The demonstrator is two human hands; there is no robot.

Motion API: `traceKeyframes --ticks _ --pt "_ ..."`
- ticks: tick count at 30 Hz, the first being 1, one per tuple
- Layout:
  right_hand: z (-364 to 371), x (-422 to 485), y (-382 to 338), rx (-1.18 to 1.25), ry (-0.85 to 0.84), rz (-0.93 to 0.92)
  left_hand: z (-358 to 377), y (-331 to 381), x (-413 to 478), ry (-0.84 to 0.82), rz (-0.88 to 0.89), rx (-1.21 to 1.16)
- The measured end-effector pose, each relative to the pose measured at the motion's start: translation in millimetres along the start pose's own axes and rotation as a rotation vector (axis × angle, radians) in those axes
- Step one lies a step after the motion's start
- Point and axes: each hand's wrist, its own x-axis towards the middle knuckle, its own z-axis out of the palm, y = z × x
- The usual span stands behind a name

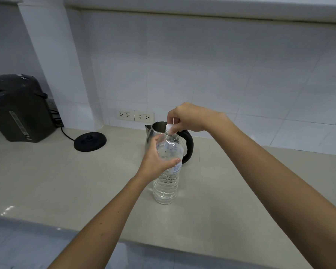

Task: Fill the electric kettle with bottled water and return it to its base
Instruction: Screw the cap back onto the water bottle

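A clear plastic water bottle stands upright on the beige counter, partly full. My left hand is wrapped around its upper body. My right hand pinches the white cap at the bottle's top. Just behind the bottle stands the steel electric kettle with a black handle, its lid open. The kettle is off its round black base, which lies on the counter to the left.
A dark hot-water dispenser stands at the far left, with cords beside it. Two wall sockets sit low on the white tiled wall behind the kettle. The counter's front edge runs across the bottom.
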Motion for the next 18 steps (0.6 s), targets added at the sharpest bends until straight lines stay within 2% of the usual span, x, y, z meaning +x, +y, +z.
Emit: traceKeyframes --ticks 9,18 --pt "4.4 -0.9 -5.3 -0.095 -0.038 0.056 2.1 1.8 -2.2 0.002 0.005 0.004" --pt "4.5 -1.6 -2.4 -0.075 -0.122 0.041 2.0 -0.5 -0.9 0.027 0.008 0.006"
